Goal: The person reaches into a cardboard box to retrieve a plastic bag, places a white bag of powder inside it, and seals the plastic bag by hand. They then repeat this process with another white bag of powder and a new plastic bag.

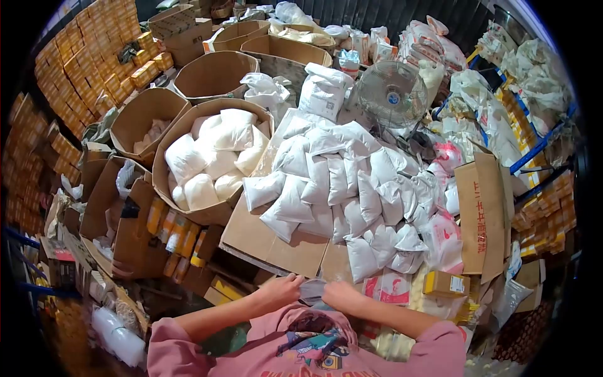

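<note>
Close to my body, at the near edge of a flattened cardboard sheet, both hands are closed on a small greyish plastic bag. My left hand pinches its left side and my right hand grips the right side. What the bag contains, if anything, I cannot make out. Beyond my hands, a heap of filled white bags covers much of the cardboard.
Left of the heap stands a large carton of plump white bags, with more open cartons behind. A fan stands at the back. To the right are an upright cardboard flap and a small yellow-brown box.
</note>
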A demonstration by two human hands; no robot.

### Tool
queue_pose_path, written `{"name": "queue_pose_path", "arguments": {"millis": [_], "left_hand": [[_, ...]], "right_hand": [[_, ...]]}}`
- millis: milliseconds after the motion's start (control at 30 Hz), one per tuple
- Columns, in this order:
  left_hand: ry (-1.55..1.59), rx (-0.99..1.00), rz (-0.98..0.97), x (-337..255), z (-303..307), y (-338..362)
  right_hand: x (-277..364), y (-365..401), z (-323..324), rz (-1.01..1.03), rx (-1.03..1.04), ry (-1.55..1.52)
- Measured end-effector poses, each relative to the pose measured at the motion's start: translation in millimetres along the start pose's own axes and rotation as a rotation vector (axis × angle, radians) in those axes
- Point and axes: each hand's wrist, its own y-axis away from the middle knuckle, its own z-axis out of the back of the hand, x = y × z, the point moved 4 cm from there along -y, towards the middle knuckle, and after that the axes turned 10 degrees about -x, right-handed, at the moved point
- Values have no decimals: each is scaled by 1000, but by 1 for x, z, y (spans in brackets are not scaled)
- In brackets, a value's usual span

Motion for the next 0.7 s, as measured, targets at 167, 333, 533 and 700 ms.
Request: {"name": "queue_pose_path", "arguments": {"millis": [167, 333, 533, 700], "left_hand": [[-135, 168, 91, 2, -36, 13], [88, 516, 108, -20, -60, 28], [34, 321, 67, -21, -12, 13], [-58, 519, 75, -42, -33, 41]], "right_hand": [[-6, 22, -14, 68, -15, -74], [18, 22, -17, 138, 151, -274], [25, 19, -14, 179, 219, -465], [28, 11, -1, 181, 323, -576]]}}
